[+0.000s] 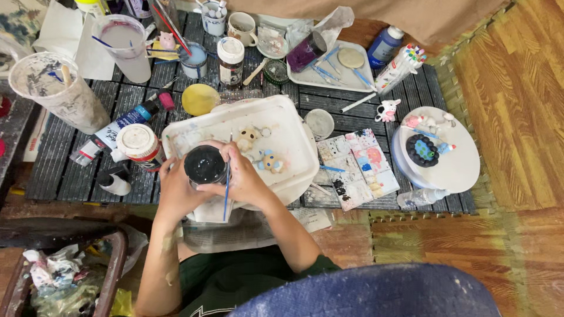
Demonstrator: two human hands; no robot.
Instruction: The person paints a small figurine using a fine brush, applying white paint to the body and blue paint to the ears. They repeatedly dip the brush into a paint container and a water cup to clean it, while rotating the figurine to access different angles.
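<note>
A dark slatted table (364, 108) crowded with paint pots sits on the wood floor, and just beyond my grip lies a white tray (282, 126) with small painted figures (271, 162). My left hand (173, 191) and right hand (244, 179) wrap a black-lidded jar (205, 164), hiding its body. A blue brush (226, 191) is pinched in my right fingers, crossing the jar's side.

Centred on the slatted dark table (376, 103): a white rectangular tray (294, 126) with small painted figurines (271, 161). Right of that tray, a paint-smeared palette sheet (358, 167); further right, a round white turntable (461, 167) bearing a dark blue piece (423, 149). Left of the tray, a white-lidded jar (138, 144). Behind it, a yellow disc (200, 98); far left, a paint-stained plastic cup (56, 88).
</note>
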